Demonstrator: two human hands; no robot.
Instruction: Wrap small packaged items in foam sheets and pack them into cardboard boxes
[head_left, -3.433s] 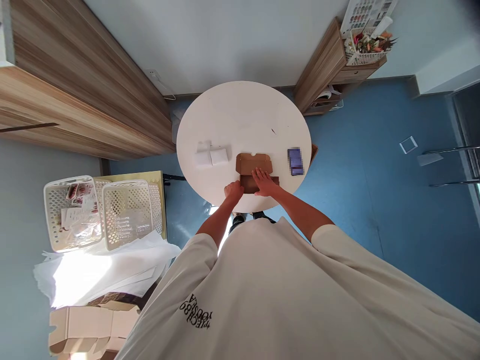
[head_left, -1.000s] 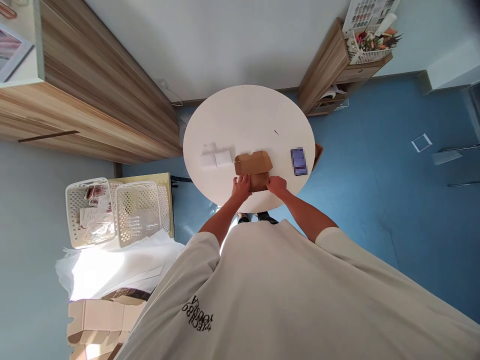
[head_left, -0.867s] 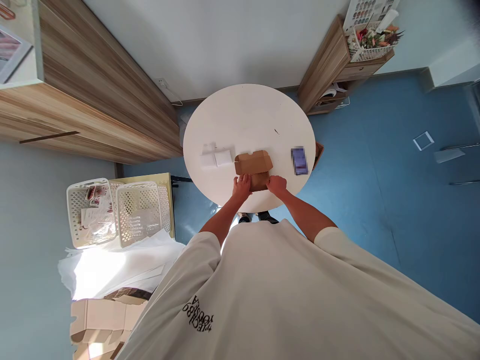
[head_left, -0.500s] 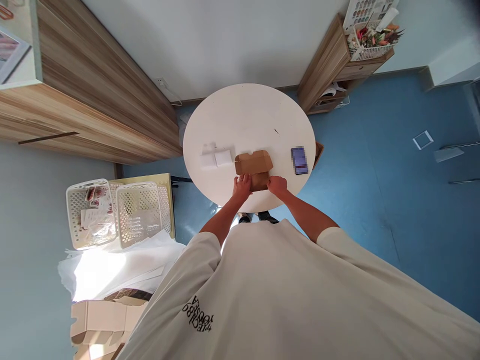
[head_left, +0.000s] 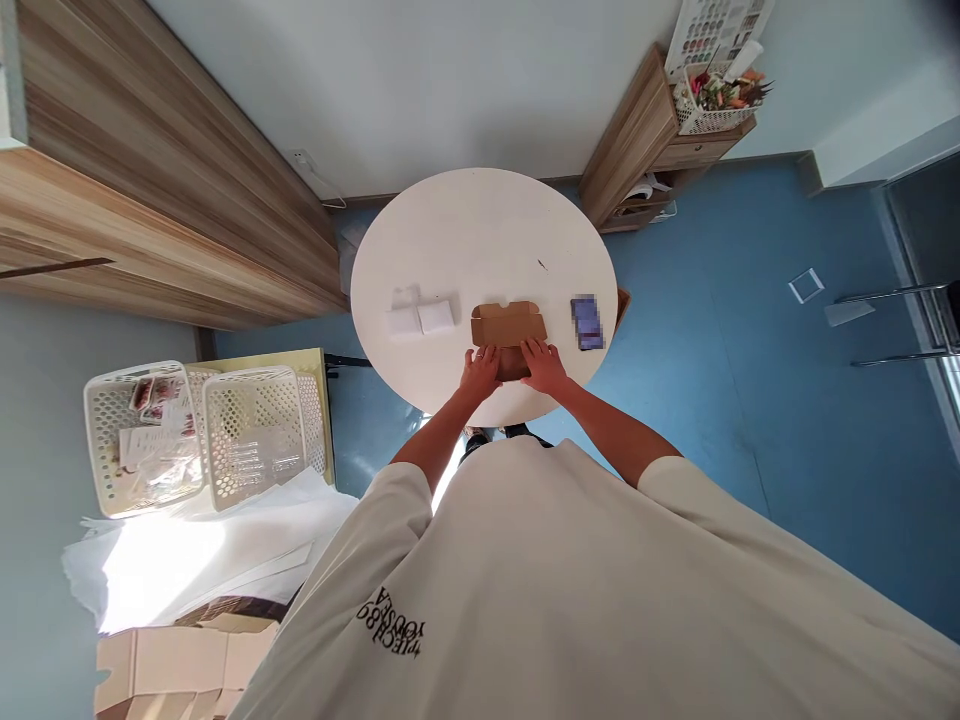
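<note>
On a smooth, round white counter [head_left: 480, 225], an open brown cardboard box [head_left: 513, 364] sits toward the near edge, its creased, notched flap [head_left: 510, 325] folded back. The left hand [head_left: 481, 371] and right hand [head_left: 545, 368] grasp opposite ends, fingers bent over the walls; flat white pieces [head_left: 436, 316] lie leftward.

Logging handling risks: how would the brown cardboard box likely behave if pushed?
The brown cardboard box looks light, judging by its seemingly thin board. Its open lid would probably flex easily. Sitting low and straight-edged on the white table, it seems likelier to slide than roll or tip.
</note>
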